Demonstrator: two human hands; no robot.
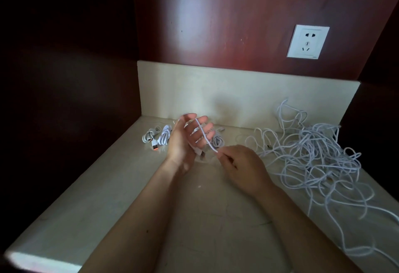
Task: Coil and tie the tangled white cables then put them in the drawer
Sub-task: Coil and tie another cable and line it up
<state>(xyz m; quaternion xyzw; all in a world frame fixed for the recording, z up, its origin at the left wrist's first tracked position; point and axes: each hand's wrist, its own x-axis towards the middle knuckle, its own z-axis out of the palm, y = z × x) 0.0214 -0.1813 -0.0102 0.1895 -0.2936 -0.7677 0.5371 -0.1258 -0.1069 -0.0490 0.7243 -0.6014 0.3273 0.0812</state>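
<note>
My left hand (186,137) is raised palm-up over the counter with fingers spread and nearly straight. A white cable (204,135) runs over its fingertips and down across the fingers. My right hand (241,166) pinches that cable's lower stretch just below the left fingers. A large tangle of white cables (313,154) lies on the counter to the right, with loose loops trailing toward the front right edge. Two coiled white cables (156,135) lie at the back left, one with an orange-tipped plug. Another coil (218,141) sits half hidden behind my left fingers. No drawer is in view.
The pale stone counter (133,208) has a low backsplash (237,93) behind it. A white wall socket (307,41) is mounted on the red-brown wall at upper right. Dark panels close in the left and right sides.
</note>
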